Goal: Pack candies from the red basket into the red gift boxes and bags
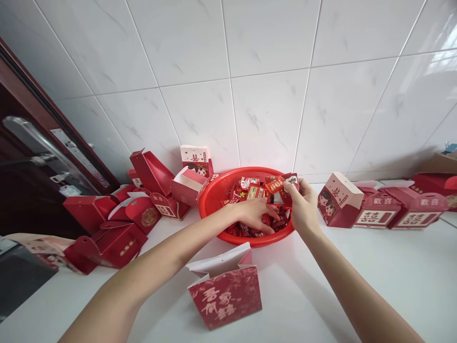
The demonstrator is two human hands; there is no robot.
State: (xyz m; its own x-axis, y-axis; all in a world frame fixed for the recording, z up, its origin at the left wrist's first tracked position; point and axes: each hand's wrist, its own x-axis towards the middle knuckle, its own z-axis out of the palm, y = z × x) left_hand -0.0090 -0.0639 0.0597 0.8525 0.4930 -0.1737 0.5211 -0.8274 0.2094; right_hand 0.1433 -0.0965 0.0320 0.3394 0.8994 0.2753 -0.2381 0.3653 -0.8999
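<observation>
A red plastic basket (210, 202) holds a heap of small wrapped candies (250, 193), mostly red. Inside it, my left hand (255, 215) reaches down among the candies with its fingers apart; the fingertips are partly hidden. At the basket's right rim, my right hand (303, 205) is closed on red wrapped candies (276, 185) that stick out from between thumb and fingers. In front of the basket stands an open red paper bag (228, 295) with pale characters. Its mouth gapes toward the basket, and its inside is only partly visible.
Several red gift boxes (117, 243) crowd the left side, some with raised flaps. A pink-and-white box (196, 159) leans against the tiled wall (267, 119). More boxes (376, 209) line the right. A dark door (35, 166) with a metal handle borders the white counter (307, 295).
</observation>
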